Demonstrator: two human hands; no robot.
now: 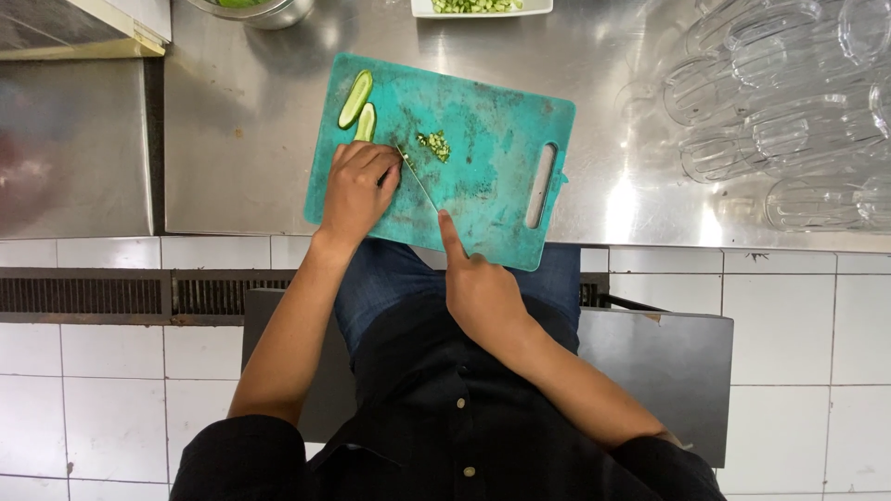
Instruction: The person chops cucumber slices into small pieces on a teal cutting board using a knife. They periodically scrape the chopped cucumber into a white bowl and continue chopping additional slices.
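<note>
A worn teal cutting board (492,167) lies on a steel counter (241,139). My left hand (357,190) is curled on the board's left part, pressing down on a piece of green vegetable mostly hidden under the fingers. My right hand (478,288) grips a knife (418,178), forefinger laid along its spine, the thin blade edge-on right beside my left fingers. A small pile of chopped green bits (434,144) sits just past the blade. Two long cucumber slices (357,107) lie at the board's far left corner.
A white tray of chopped greens (483,7) and a steel bowl (260,11) stand at the counter's far edge. Several upturned clear glasses (789,111) crowd the right side. Below the counter are white floor tiles and a dark drain grate (111,295).
</note>
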